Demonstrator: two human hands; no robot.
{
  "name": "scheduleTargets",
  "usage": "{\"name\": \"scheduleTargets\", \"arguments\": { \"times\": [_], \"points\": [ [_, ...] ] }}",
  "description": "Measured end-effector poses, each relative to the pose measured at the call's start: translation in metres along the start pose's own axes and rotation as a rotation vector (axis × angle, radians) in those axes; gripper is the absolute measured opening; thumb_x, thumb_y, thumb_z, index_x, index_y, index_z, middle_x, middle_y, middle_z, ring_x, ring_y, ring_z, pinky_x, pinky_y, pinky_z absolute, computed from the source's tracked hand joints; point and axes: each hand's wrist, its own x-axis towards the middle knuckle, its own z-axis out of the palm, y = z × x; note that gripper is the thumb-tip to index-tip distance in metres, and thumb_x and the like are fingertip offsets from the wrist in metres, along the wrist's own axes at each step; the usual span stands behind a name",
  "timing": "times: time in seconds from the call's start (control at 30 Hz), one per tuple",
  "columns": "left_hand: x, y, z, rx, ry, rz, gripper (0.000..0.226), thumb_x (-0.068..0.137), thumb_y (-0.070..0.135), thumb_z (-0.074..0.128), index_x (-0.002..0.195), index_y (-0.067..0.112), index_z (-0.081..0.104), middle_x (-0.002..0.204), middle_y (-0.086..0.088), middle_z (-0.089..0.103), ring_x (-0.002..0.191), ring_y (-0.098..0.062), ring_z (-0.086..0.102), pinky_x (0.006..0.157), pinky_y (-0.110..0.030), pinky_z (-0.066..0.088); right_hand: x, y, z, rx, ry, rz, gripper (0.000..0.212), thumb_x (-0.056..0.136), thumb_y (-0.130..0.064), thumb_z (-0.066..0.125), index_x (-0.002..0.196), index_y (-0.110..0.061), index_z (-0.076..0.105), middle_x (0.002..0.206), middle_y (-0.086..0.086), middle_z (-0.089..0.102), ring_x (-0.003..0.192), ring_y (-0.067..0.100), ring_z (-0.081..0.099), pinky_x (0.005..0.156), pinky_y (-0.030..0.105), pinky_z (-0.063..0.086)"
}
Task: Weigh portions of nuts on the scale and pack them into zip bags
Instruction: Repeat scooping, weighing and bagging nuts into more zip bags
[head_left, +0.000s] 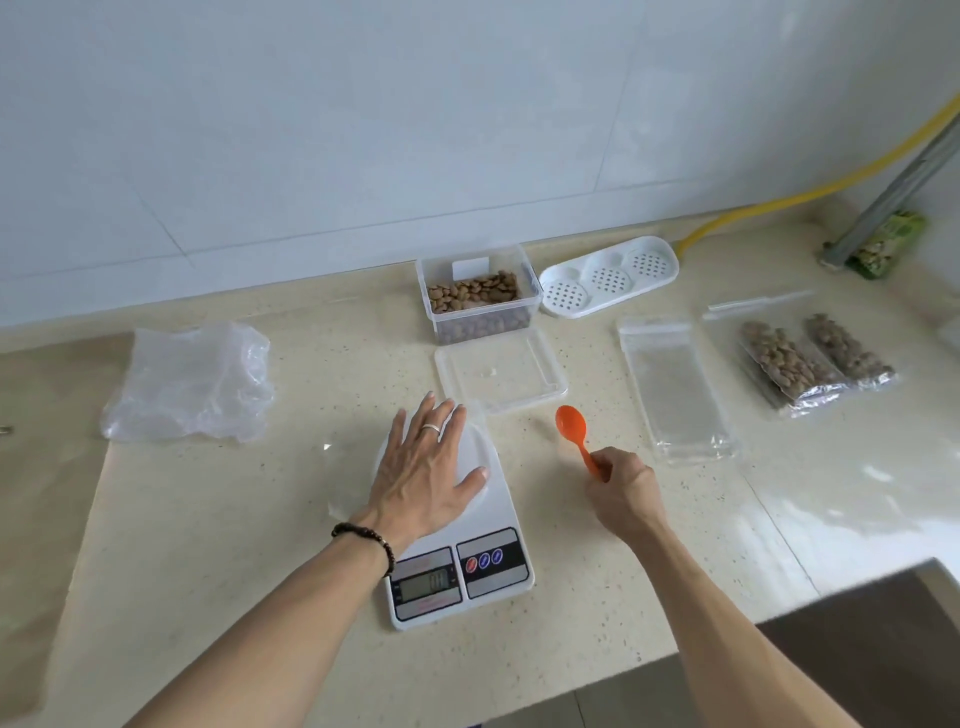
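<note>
Left grip: my left hand (426, 467) lies flat, fingers spread, on the scale (462, 545) platform.
Right grip: my right hand (621, 491) pinches the orange spoon (574, 431) handle.
Nuts: in the clear container (478, 299) behind the scale.
Empty zip bag (675, 389): flat on the table (208, 545), right of the spoon.
Filled bags (810, 358): far right.

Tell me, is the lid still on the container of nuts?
No, the lid lies flat on the counter in front of the open container of nuts.
</note>
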Motion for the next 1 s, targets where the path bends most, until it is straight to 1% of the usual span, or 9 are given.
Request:
{"name": "scheduleTargets", "arguments": {
  "times": [0.07,0.13,0.2,0.3,0.4,0.53,0.73,0.83,1.0],
  "points": [
    [0.005,-0.002,-0.005,-0.008,-0.005,-0.002,0.087,0.090,0.064,0.041,0.153,0.010,0.016,0.160,-0.007,0.019,0.150,-0.024,0.004,0.121,-0.047,0.005,0.002,-0.009,-0.006,0.127,0.040,0.006,0.014,0.091,-0.008,0.051,0.093,-0.012,0.064,0.078,0.003,0.061,0.067,0.023,0.061,0.054,0.032,0.049],
    [0.008,-0.004,-0.009,-0.006,-0.039,-0.011,0.096,0.086,0.068,0.046,0.153,0.009,0.012,0.161,-0.008,0.017,0.150,-0.025,0.003,0.121,-0.048,0.006,0.005,-0.023,-0.009,0.240,0.048,0.005,0.011,0.095,-0.011,0.049,0.097,-0.013,0.060,0.084,0.004,0.061,0.073,0.026,0.065,0.061,0.039,0.056],
    [0.011,-0.005,-0.011,-0.001,-0.083,-0.023,0.103,0.083,0.074,0.046,0.154,0.009,0.007,0.162,-0.008,0.012,0.150,-0.024,0.001,0.121,-0.048,0.005,0.008,-0.039,-0.007,0.258,-0.012,-0.019,0.009,0.096,-0.015,0.052,0.097,-0.011,0.060,0.081,0.004,0.060,0.066,0.018,0.058,0.054,0.031,0.050],
    [0.015,-0.007,-0.009,-0.016,-0.120,-0.036,0.109,0.080,0.077,0.046,0.154,0.010,0.003,0.162,-0.006,0.009,0.150,-0.023,-0.001,0.121,-0.048,0.003,0.014,-0.062,0.004,0.274,-0.136,-0.034,0.019,0.091,-0.027,0.064,0.082,-0.011,0.063,0.061,-0.003,0.052,0.051,0.010,0.045,0.046,0.021,0.036],
    [0.015,-0.011,-0.004,-0.034,-0.123,-0.047,0.109,0.079,0.078,0.047,0.153,0.010,0.004,0.162,-0.005,0.010,0.150,-0.022,-0.001,0.121,-0.047,0.002,0.021,-0.072,0.019,0.297,-0.275,-0.016,0.033,0.086,-0.026,0.068,0.062,-0.014,0.050,0.051,-0.006,0.040,0.044,0.009,0.035,0.048,0.023,0.032],
    [0.015,-0.014,-0.003,-0.060,-0.121,-0.059,0.110,0.078,0.076,0.051,0.153,0.011,0.003,0.162,-0.004,0.010,0.150,-0.021,-0.002,0.121,-0.046,0.001,0.027,-0.075,0.026,0.350,-0.377,0.017,0.007,0.083,-0.008,0.066,0.079,-0.004,0.070,0.060,0.000,0.054,0.047,0.010,0.040,0.047,0.024,0.035],
    [0.027,0.001,-0.018,-0.087,-0.078,-0.092,0.139,0.060,0.084,0.061,0.151,0.014,-0.017,0.163,-0.004,-0.007,0.149,-0.019,-0.011,0.122,-0.046,-0.003,0.039,-0.097,-0.001,0.433,-0.522,-0.183,0.009,0.088,-0.006,0.061,0.091,-0.001,0.068,0.080,0.012,0.073,0.047,0.011,0.040,0.045,0.024,0.035],
    [0.040,0.019,-0.040,-0.164,0.037,-0.123,0.138,0.061,0.076,0.067,0.151,0.013,-0.017,0.161,-0.009,0.003,0.149,-0.020,0.001,0.122,-0.043,-0.001,0.048,-0.116,-0.024,0.458,-0.595,-0.268,0.010,0.090,-0.006,0.061,0.092,0.002,0.067,0.078,0.010,0.071,0.048,0.012,0.040,0.045,0.023,0.033],
    [0.060,0.039,-0.073,-0.241,0.222,-0.174,0.127,0.058,0.065,0.073,0.151,0.017,0.001,0.137,-0.002,0.029,0.130,-0.020,0.030,0.116,-0.033,0.022,0.066,-0.136,-0.056,0.363,-0.600,-0.385,0.012,0.089,-0.009,0.062,0.088,-0.002,0.071,0.071,0.006,0.068,0.046,0.009,0.040,0.046,0.022,0.033]
  ]
}}
